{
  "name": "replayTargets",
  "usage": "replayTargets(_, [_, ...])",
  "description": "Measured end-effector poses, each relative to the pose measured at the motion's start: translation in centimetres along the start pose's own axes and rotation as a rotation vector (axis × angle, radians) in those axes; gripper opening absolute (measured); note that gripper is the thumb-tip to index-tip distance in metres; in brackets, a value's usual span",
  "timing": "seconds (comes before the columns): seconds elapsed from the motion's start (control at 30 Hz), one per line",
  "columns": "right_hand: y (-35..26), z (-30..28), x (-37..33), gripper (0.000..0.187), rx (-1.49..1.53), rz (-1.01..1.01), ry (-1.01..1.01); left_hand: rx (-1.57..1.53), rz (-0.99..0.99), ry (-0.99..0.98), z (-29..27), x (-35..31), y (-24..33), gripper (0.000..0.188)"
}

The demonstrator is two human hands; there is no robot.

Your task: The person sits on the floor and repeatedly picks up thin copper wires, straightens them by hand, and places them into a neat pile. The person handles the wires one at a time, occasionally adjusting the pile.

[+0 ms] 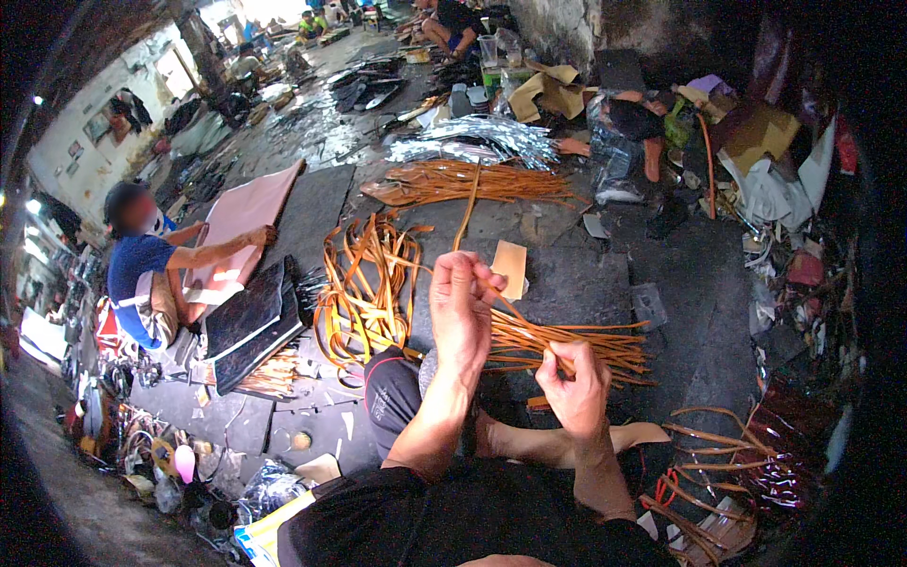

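Observation:
My left hand (460, 300) is raised in front of me, its fingers closed in a pinch on a thin brown leather strip. Part of that strip (467, 210) sticks up past the fingers; another length slants down toward my right hand (578, 389). That hand is lower and to the right, fingers pinched together, seemingly on the same strip, though its grip is partly hidden. Beneath and between the hands a bundle of brown strips (605, 352) lies on the dark mat. A tangled heap of orange-brown strips (364, 283) rests left of my left hand.
Farther off lie another brown bundle (472, 181) and a silvery bundle (477, 140). A tan piece (509, 268) is just beyond my hands. At left a co-worker (142, 274) handles a pinkish sheet (241, 222). Scraps and bags (756, 189) pile up at right; curved strips (718, 463) lie lower right.

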State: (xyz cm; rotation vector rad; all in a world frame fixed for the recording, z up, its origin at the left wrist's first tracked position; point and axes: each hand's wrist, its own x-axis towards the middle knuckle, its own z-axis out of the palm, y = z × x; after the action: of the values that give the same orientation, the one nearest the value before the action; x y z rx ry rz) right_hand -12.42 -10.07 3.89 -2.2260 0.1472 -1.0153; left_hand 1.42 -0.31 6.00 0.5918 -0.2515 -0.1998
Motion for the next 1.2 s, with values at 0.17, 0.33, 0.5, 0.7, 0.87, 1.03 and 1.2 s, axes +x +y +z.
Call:
replayTargets(0.17, [1.5, 0.0, -2.0, 0.019, 0.000, -0.032, -0.057, -0.062, 0.093, 0.082, -2.6, 1.8, 1.1, 0.017])
replayTargets(0.33, [1.1, -0.5, -2.3, 0.023, -0.022, -0.098, -0.083, -0.075, 0.106, 0.136, -3.9, 2.7, 2.3, 0.017])
replayTargets(0.5, [1.5, -1.5, -3.3, 0.023, -0.019, -0.140, -0.071, -0.082, 0.203, 0.076, -7.1, 4.6, 4.5, 0.017])
replayTargets(0.7, [2.3, -1.9, -4.4, 0.021, -0.067, -0.144, -0.092, -0.149, 0.247, 0.186, -10.1, 6.0, 6.9, 0.017])
replayTargets(0.87, [2.9, -2.2, -5.2, 0.021, -0.018, -0.166, -0.126, -0.136, 0.229, 0.040, -12.3, 7.3, 8.5, 0.016])
replayTargets(1.03, [2.5, -3.1, -5.7, 0.021, -0.018, -0.149, -0.152, -0.144, 0.181, 0.123, -17.0, 9.7, 9.9, 0.017])
replayTargets(1.2, [2.6, -4.0, -6.4, 0.020, -0.011, -0.084, -0.177, -0.274, 0.122, 0.157, -18.8, 10.6, 10.7, 0.021])
